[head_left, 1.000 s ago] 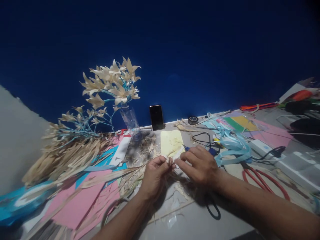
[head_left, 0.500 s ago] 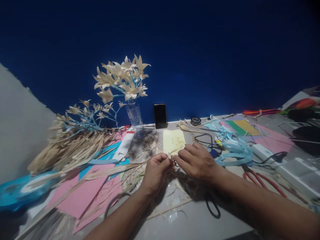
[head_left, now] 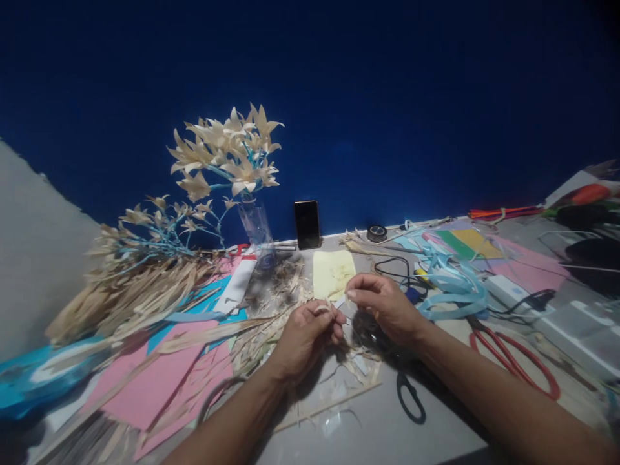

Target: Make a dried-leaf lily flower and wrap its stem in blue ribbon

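Note:
Above the middle of the work surface, my left hand [head_left: 307, 332] is closed, thumb and fingers pinching a small pale curled piece [head_left: 323, 309] that looks like dried husk. Just to its right, my right hand [head_left: 382, 300] is closed too, its thumb and forefinger together at a small whitish strip [head_left: 340, 301]. Whether the strip joins the piece in my left hand cannot be made out. Behind both hands lies a pale yellow paper [head_left: 332, 266] with a smear on it. Dry fibre scraps [head_left: 371, 374] are strewn underneath. A dark scissor handle [head_left: 411, 398] shows below my right wrist.
Cream flowers [head_left: 237, 145] stand in a clear vase [head_left: 254, 223] beside an upright phone [head_left: 307, 225]. Dried husks [head_left: 130, 294] and pink paper [head_left: 155, 381] lie left. Right are blue ribbon [head_left: 450, 290], red-handled scissors [head_left: 520, 361] and a plastic box [head_left: 586, 329].
My hands have moved slightly apart; the right one has drawn back to the right and turned. A whitish strip now shows between them. The whole view has shifted a little.

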Action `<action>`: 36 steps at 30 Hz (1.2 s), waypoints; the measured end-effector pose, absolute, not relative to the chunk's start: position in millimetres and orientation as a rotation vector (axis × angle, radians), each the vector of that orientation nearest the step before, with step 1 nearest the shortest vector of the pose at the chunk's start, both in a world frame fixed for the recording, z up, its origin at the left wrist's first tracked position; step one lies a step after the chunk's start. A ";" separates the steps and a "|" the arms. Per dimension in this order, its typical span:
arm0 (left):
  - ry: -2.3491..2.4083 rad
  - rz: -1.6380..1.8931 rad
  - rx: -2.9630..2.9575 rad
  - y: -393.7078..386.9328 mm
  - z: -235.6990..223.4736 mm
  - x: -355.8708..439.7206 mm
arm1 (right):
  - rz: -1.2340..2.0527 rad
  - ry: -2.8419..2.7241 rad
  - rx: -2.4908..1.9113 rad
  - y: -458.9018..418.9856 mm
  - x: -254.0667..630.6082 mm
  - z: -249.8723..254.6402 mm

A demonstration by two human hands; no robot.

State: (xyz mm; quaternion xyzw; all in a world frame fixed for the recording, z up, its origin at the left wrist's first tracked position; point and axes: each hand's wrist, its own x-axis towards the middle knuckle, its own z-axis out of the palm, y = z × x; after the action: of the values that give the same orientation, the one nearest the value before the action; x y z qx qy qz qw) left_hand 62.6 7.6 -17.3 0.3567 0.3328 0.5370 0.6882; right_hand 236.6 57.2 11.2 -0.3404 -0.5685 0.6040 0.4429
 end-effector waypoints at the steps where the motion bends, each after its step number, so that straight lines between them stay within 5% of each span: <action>1: 0.736 1.186 0.798 7.5 -17.4 63.3 | 1.549 -1.373 -0.834 55.7 235.4 9.2; 36: 0.849 1.106 0.724 5.2 -20.7 62.9 | 1.136 -1.722 -0.960 46.8 226.3 -7.6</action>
State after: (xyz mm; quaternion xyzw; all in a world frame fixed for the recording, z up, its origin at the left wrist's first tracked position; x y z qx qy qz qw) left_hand 62.9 5.2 -20.7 0.3259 0.3823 0.4977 0.7071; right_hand 226.3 46.8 -7.6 -0.3831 -0.6870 0.4532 0.4194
